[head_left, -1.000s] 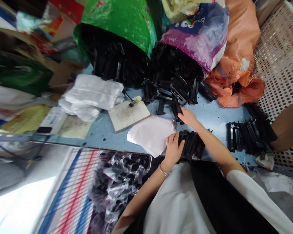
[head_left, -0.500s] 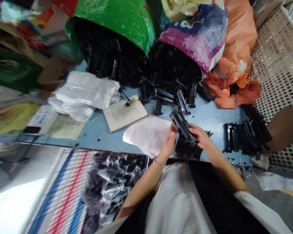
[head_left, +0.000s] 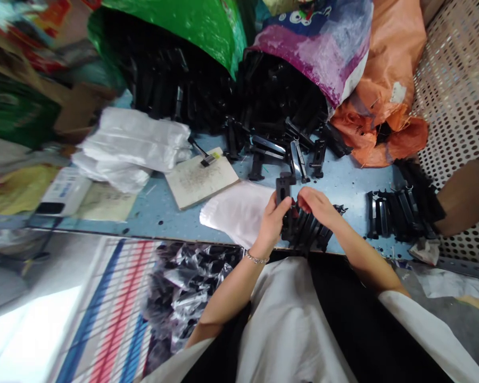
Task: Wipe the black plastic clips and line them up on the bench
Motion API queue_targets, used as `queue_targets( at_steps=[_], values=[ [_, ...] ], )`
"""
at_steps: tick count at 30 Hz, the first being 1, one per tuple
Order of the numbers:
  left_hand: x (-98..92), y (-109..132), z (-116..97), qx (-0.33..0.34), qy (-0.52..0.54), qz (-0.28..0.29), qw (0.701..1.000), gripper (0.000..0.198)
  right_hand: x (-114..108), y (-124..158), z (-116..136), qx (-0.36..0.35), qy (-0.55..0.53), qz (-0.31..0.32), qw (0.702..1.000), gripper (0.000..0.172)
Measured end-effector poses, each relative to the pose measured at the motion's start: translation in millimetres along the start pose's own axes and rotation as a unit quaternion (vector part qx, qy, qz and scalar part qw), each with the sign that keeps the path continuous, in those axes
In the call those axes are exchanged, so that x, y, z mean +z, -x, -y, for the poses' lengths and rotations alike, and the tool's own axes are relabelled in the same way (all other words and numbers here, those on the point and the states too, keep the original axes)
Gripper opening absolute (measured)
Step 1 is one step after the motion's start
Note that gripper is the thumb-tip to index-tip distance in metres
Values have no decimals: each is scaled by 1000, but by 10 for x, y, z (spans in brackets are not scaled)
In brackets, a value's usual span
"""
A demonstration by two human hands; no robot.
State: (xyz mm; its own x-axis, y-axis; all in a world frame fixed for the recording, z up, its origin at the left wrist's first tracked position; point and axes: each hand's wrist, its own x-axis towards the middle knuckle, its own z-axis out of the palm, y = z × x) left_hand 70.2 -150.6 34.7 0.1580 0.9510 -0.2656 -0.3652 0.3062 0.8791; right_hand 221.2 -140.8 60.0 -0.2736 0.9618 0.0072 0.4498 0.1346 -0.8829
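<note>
My left hand (head_left: 272,221) grips a black slotted part (head_left: 283,187), held upright with the thumb across its near face. Close to its right side is my right hand (head_left: 318,205), fingers curled together; whether something small is pinched in them is hidden. Beneath both hands a row of similar black parts (head_left: 309,229) lies along the table's front edge. A stack of clear plastic bags (head_left: 239,210) lies just left of my left hand. Beyond the hands, loose black parts with shiny metal strips (head_left: 297,159) are scattered on the blue table (head_left: 343,183).
A green sack (head_left: 191,26) and a purple sack (head_left: 303,58) spill black parts at the back. More parts (head_left: 399,215) stand in a row by the perforated crate (head_left: 459,117). A notepad (head_left: 201,181) and folded white bags (head_left: 135,141) lie left; bagged parts (head_left: 191,298) sit below the table.
The black part has turned from tilted to upright in my left hand. My right hand has come off it and curled beside it. The whole view has shifted slightly.
</note>
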Motion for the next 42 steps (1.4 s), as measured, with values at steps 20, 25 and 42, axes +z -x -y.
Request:
queue_targets(
  at_steps=[20, 25, 42],
  values=[
    [-324, -214, 752, 212, -550, -13, 808, 47, -667, -872, -823, 260, 20, -232, 937, 35],
    [-355, -280, 584, 206, -544, -5, 813, 47, -682, -487, -823, 257, -173, -229, 923, 34],
    [182, 111, 144, 164, -254, 50, 952, 59, -300, -17, -57, 42, 168, -113, 978, 49]
  ],
)
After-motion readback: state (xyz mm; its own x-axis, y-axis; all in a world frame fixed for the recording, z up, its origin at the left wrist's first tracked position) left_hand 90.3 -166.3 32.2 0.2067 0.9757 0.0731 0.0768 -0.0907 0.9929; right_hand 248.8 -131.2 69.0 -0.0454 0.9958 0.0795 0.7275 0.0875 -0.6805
